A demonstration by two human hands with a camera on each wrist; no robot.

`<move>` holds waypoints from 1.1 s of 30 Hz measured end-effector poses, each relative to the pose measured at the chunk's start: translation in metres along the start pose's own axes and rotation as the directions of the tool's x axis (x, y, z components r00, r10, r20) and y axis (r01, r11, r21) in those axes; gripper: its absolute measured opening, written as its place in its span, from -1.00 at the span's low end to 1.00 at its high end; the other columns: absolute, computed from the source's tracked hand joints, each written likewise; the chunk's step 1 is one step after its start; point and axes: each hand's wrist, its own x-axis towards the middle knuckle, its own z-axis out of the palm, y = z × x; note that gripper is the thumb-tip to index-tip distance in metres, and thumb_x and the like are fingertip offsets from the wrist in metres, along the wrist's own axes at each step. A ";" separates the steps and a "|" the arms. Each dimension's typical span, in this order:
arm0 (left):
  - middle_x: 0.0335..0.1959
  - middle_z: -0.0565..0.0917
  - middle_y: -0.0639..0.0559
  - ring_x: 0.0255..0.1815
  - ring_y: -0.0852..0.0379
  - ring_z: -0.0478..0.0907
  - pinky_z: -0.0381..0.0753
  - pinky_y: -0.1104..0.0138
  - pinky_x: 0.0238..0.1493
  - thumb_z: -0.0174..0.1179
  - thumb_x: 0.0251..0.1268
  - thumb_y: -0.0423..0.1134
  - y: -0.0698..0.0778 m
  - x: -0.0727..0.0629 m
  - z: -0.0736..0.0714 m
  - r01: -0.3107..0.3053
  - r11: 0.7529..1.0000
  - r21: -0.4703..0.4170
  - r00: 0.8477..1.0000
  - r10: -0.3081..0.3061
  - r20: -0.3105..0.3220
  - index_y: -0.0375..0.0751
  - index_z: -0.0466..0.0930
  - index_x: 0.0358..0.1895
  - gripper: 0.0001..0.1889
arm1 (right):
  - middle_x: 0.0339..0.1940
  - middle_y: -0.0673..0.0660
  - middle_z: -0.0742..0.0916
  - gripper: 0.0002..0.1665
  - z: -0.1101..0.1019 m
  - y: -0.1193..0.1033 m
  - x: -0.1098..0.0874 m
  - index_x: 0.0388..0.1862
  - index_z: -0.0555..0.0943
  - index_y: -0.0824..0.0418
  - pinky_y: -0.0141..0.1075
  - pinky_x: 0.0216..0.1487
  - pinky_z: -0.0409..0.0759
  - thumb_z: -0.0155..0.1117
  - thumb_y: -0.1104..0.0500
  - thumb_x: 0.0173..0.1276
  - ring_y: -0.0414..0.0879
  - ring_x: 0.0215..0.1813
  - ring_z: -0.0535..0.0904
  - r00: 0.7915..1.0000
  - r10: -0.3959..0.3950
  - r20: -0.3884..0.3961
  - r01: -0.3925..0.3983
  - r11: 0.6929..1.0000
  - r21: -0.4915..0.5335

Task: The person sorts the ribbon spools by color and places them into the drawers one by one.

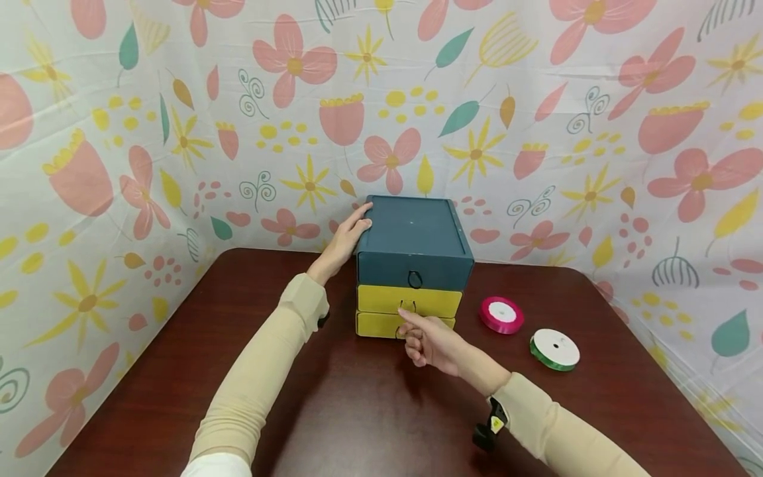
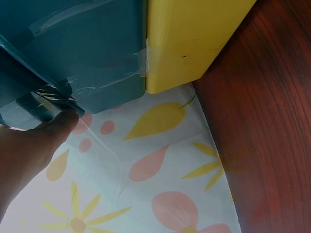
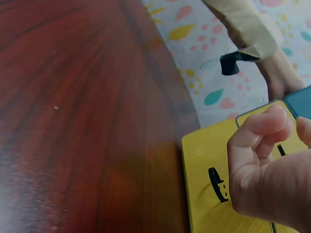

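A blue-and-yellow drawer box (image 1: 411, 228) stands on the table, with a blue top drawer (image 1: 387, 270) above two yellow drawers (image 1: 375, 299). Each drawer front carries a black loop pull (image 3: 217, 184). My left hand (image 1: 346, 242) rests on the upper left edge of the box, thumb and fingers over the rim. In front of the yellow drawers is my right hand (image 1: 432, 341). One of its digits stretches to the middle drawer's loop, while the other fingers curl below it, with no object visible in them. The right wrist view shows those curled fingers (image 3: 260, 138) beside the yellow fronts.
Right of the box lie a pink ribbon spool (image 1: 502, 315) and a green ribbon spool (image 1: 556, 349). The dark wooden table (image 1: 357, 417) meets a flower-patterned cloth (image 1: 238, 132) at the back and sides. A black wrist device (image 1: 491, 424) sits on my right cuff.
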 end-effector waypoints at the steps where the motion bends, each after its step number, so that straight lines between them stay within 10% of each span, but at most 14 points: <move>1: 0.59 0.01 0.08 0.56 -0.01 0.05 0.11 -0.01 0.49 -0.17 0.53 0.07 0.000 0.000 0.000 0.002 1.000 0.000 1.000 -0.002 0.000 0.18 0.03 0.54 -0.42 | -0.71 -0.02 0.40 -0.40 -0.001 0.000 0.002 -0.19 0.46 0.23 -0.37 -0.52 0.35 0.07 -0.33 0.37 -0.19 -0.67 0.36 1.000 0.007 -0.008 -0.007 1.000 0.013; 12: 0.59 0.00 0.10 0.57 -0.01 0.04 0.11 -0.01 0.49 -0.17 0.52 0.08 -0.004 0.003 0.002 -0.006 1.000 -0.001 1.000 0.006 0.000 0.18 0.02 0.55 -0.41 | -0.69 -0.06 0.44 -0.58 0.000 -0.005 0.013 -0.22 0.55 0.12 -0.42 -0.52 0.26 -0.21 -0.05 0.60 -0.22 -0.60 0.34 0.992 -0.123 0.030 0.115 0.977 0.177; 33: 0.59 -0.02 0.14 0.58 0.01 0.00 0.09 0.00 0.50 -0.17 0.51 0.08 -0.007 0.006 0.000 0.003 1.000 -0.023 1.000 -0.003 -0.006 0.23 0.04 0.53 -0.43 | -0.71 -0.06 0.43 -0.61 0.008 0.003 -0.002 -0.27 0.52 0.13 -0.43 -0.58 0.31 -0.18 -0.03 0.60 -0.23 -0.65 0.34 0.993 -0.107 0.055 0.095 0.977 0.189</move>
